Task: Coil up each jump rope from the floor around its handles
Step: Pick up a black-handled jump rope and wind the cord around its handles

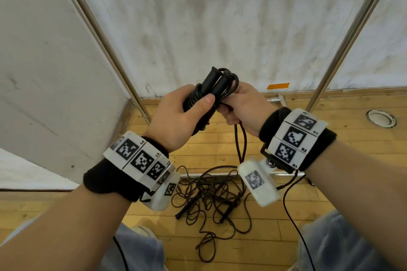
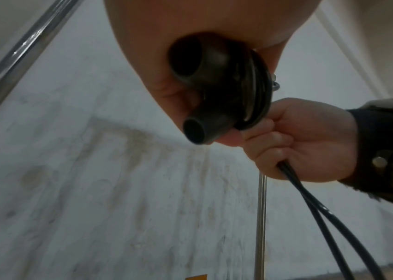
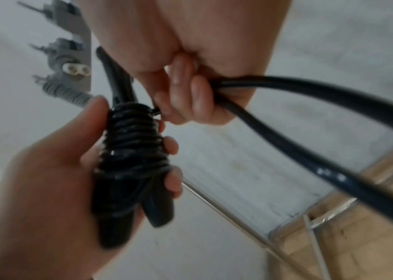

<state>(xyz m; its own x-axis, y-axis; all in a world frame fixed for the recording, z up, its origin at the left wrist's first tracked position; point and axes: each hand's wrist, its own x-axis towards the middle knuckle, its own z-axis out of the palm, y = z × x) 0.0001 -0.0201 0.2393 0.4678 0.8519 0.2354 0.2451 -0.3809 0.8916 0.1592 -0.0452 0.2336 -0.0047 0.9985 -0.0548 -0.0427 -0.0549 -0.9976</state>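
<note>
Wooden floorboards run up to a stained white wall, with two slanted metal poles framing the space where we stand. We hold the pair of black handles side by side at chest height; our left hand wraps around them, thumb pressed over the turns of black cord already wound tightly about their middle. Our right hand, touching the handles' far side, is closed in a fist around the free length of the same cord, which hangs doubled from the fist toward the floor. Below, between our knees near the wall edge of the floor, a tangled heap of jump ropes lies loose, its black handles among the loops.
</note>
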